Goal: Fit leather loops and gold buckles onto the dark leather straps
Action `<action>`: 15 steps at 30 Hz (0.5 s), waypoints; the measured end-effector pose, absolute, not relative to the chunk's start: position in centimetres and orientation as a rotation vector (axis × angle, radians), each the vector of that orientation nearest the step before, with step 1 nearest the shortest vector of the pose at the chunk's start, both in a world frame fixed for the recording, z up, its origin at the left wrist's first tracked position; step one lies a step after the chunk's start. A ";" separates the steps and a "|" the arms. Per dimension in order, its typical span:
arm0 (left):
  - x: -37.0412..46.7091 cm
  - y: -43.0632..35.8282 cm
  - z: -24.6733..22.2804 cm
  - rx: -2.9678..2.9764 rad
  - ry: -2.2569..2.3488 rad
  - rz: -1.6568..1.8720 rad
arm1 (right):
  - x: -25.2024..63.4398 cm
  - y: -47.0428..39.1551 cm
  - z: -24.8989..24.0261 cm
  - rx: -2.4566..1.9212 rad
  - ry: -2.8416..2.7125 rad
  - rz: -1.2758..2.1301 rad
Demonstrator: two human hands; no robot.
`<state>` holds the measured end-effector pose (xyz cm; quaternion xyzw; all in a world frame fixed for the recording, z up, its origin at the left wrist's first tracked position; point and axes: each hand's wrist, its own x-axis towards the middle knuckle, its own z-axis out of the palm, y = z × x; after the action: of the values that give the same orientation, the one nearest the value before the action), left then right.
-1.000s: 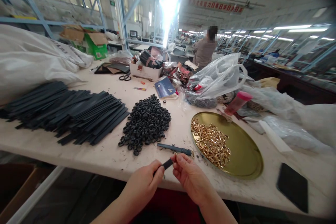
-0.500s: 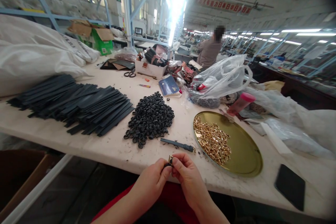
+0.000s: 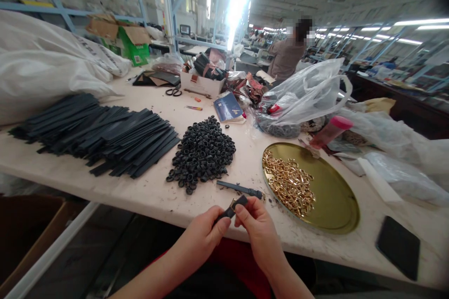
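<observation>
A dark strap [image 3: 228, 212] with a small gold buckle [image 3: 233, 203] is held between my two hands at the table's front edge. My left hand [image 3: 206, 226] pinches the strap's lower left part. The fingers of my right hand [image 3: 256, 217] close on its upper right end, beside the buckle. Just beyond my hands lies another dark strap [image 3: 238, 188], its right end near the tray. Behind it rises a pile of black loops [image 3: 203, 154]. Gold buckles [image 3: 289, 184] cover the left part of a round gold tray [image 3: 336, 201].
Flat dark strips [image 3: 105, 135] are heaped at the left. A black phone [image 3: 399, 246] lies at the right front. Farther back are scissors [image 3: 173, 91], a blue booklet [image 3: 228, 107], a white box [image 3: 201, 86], a pink-lidded jar [image 3: 331, 131] and plastic bags [image 3: 301, 98]. A person [image 3: 287, 56] stands beyond the table.
A dark strap end now shows past the buckle at my right fingers, where mostly the buckle showed before. My right hand has shifted slightly right, and the view has moved a little.
</observation>
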<state>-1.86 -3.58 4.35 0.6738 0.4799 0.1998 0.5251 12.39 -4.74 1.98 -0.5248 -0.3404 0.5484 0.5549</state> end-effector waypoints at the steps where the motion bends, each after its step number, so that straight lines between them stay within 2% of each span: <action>1: -1.8 -3.5 4.2 1.574 1.128 0.500 | 12.3 -4.8 1.9 -1.248 -0.857 1.296; 6: -1.6 -2.9 3.5 1.373 1.069 0.517 | 12.1 -4.9 1.7 -1.294 -0.927 1.317; 12: -0.7 -2.3 3.2 1.137 1.089 0.478 | 12.3 -4.2 1.3 -1.197 -0.744 1.572; 15: -0.2 -2.3 2.8 1.114 1.143 0.518 | 12.4 -4.0 0.7 -1.298 -0.881 1.416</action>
<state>-0.23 -2.30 2.75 0.4940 0.5066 0.2295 0.6683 12.35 -4.04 0.74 -0.5349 -0.3628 0.5836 0.4916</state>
